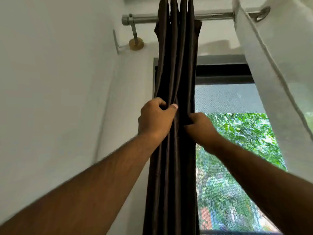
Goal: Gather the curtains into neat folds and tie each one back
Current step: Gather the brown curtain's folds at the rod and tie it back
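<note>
The dark curtain is hanging from the rod in tight vertical folds beside the window. The left hand is pinching its left folds and the right hand is gripping its right edge (fingers curled into fabric), with bare wall lying open leftward.

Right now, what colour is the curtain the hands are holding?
Dark brown curtain, plain with no pattern, seen best in the head view.

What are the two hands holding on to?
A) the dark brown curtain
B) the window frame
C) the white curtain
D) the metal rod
A: the left hand and the right hand both pinch folds of the dark brown curtain.
</note>
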### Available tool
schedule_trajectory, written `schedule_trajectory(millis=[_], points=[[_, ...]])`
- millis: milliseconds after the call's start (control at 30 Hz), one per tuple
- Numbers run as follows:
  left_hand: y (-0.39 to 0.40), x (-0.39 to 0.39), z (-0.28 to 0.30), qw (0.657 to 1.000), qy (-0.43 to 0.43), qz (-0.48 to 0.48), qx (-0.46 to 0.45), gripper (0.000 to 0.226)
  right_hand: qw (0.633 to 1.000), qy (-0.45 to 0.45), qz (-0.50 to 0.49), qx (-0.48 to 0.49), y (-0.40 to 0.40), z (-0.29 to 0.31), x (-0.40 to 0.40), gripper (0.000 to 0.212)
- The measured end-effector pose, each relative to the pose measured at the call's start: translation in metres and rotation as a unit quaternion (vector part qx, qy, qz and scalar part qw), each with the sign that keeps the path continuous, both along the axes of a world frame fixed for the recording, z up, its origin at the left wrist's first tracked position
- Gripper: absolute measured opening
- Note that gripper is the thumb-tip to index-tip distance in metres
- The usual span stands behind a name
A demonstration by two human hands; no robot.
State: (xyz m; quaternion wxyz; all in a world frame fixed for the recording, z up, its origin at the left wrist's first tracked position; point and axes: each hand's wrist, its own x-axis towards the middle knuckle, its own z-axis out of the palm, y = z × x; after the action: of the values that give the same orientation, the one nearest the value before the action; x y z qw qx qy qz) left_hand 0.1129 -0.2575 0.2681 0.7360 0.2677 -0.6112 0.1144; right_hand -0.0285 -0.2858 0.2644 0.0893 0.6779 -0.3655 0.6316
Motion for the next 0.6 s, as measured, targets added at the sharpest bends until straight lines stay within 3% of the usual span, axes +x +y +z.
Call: schedule_trajectory(millis=[100,167,267,367,433,567,600], points=[[-0.005,-0.013,-0.022,0.999,-0.046,-0.002,0.029,0.025,0.999,-0.008,0.024,-0.024,-0.003,-0.031,0.004,0.011],[-0.006,-0.017,-0.026,1.0,-0.025,-0.002,0.008,0.033,0.995,-0.063,0.068,-0.034,-0.003,-0.026,0.002,0.013],[-0.001,-0.02,-0.005,0.996,-0.003,-0.09,-0.01,0.071,0.985,-0.09,0.138,-0.053,0.005,0.011,-0.003,0.038],[0.004,-0.018,0.03,0.975,0.002,-0.213,0.059,0.095,0.972,-0.072,0.211,-0.069,0.013,0.052,-0.001,0.049],[0.006,-0.019,0.049,0.971,0.003,-0.224,0.077,0.094,0.966,-0.056,0.243,-0.072,0.016,0.071,-0.001,0.052],[0.008,-0.022,0.085,0.964,-0.054,-0.246,0.081,0.061,0.956,-0.047,0.281,-0.071,0.017,0.095,-0.001,0.048],[0.006,-0.024,0.092,0.959,-0.076,-0.26,0.085,0.068,0.952,-0.05,0.292,-0.078,0.017,0.1,-0.001,0.045]])
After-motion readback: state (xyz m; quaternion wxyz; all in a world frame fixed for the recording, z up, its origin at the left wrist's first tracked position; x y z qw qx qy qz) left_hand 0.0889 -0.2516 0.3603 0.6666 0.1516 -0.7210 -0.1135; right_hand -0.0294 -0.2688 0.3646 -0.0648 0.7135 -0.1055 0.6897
